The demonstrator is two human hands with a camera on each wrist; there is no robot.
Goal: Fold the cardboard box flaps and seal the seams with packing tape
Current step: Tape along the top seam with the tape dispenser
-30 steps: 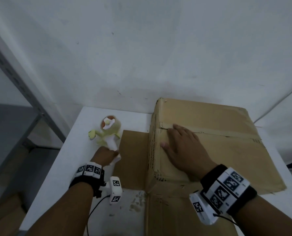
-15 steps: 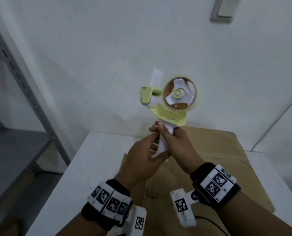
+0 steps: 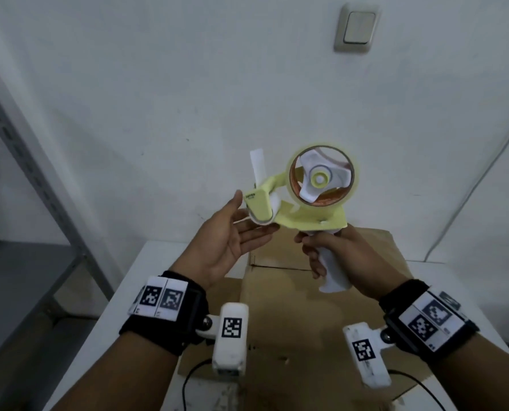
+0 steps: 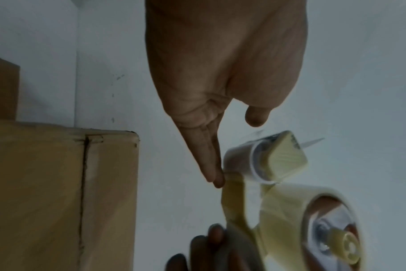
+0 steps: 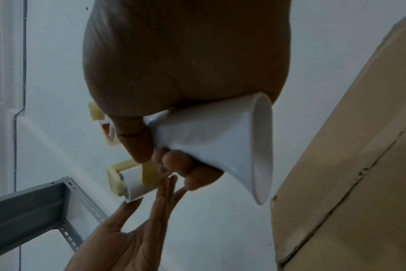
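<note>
Showing in the head view: one tape dispenser (image 3: 299, 197) carrying one tape roll (image 3: 321, 178); one cardboard box (image 3: 292, 307); two hands (left hand (image 3: 226, 241), right hand (image 3: 336, 256)); one wall switch (image 3: 357, 29); one metal shelf (image 3: 24, 262); one table (image 3: 122, 307).

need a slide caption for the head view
Right hand grips the tape dispenser by its handle above the cardboard box; open left hand reaches its roller end.

Storeroom: metal rack (image 3: 33, 173), bare wall (image 3: 188, 84), carton (image 3: 292, 307).
</note>
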